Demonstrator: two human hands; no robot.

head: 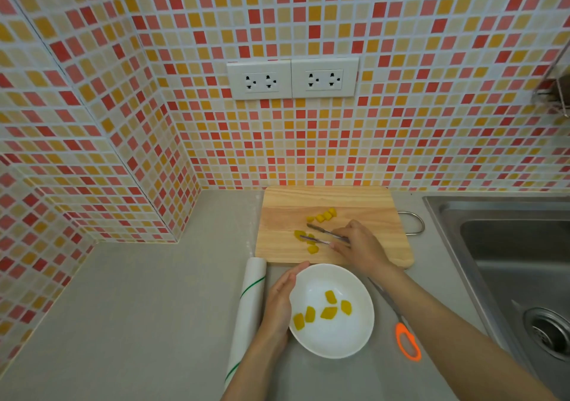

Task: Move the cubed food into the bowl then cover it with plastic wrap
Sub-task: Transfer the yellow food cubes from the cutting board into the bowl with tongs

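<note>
Several yellow food cubes lie on a wooden cutting board. My right hand grips metal tongs, whose tips are spread around cubes at the board's middle. A white bowl sits on the counter just in front of the board, holding several yellow cubes. My left hand rests with straight fingers against the bowl's left rim. A roll of plastic wrap lies left of the bowl, beside my left hand.
Scissors with orange handles lie on the grey counter, right of the bowl and partly under my right forearm. A steel sink is at the right. Tiled walls stand behind and at the left, with two sockets.
</note>
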